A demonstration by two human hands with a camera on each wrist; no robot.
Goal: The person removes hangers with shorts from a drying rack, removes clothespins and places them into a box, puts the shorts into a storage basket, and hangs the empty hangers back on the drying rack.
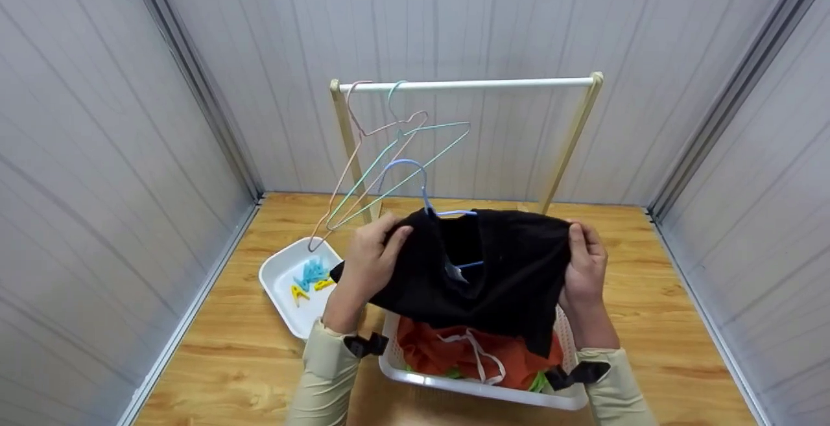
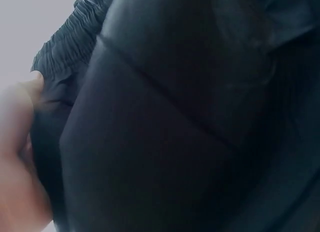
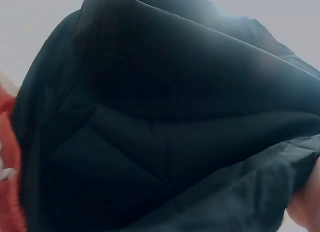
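Observation:
A black shirt (image 1: pixel 519 264) is spread between my two hands in the head view, with its neck opening and a pale label facing up. The blue hanger (image 1: pixel 407 161) sits inside it; its hook rises past the neckline and its lower bar shows through the opening. My left hand (image 1: pixel 373 254) pinches the left shoulder between thumb and fingers. The right shoulder end is gripped by my right hand (image 1: pixel 585 267), thumb on top. Dark cloth of the shirt (image 2: pixel 150 117) fills most of the left wrist view, including a gathered elastic edge. The right wrist view shows its folds (image 3: pixel 150 67).
Below the shirt stands a white basket (image 1: pixel 480 390) with orange clothing (image 1: pixel 434 348) and a white drawstring. Behind, a rack's white bar (image 1: pixel 493 83) carries a pink hanger (image 1: pixel 353 105) and a green hanger (image 1: pixel 391 92). A white tray (image 1: pixel 282 277) at left holds blue and yellow clothespins (image 1: pixel 298 294).

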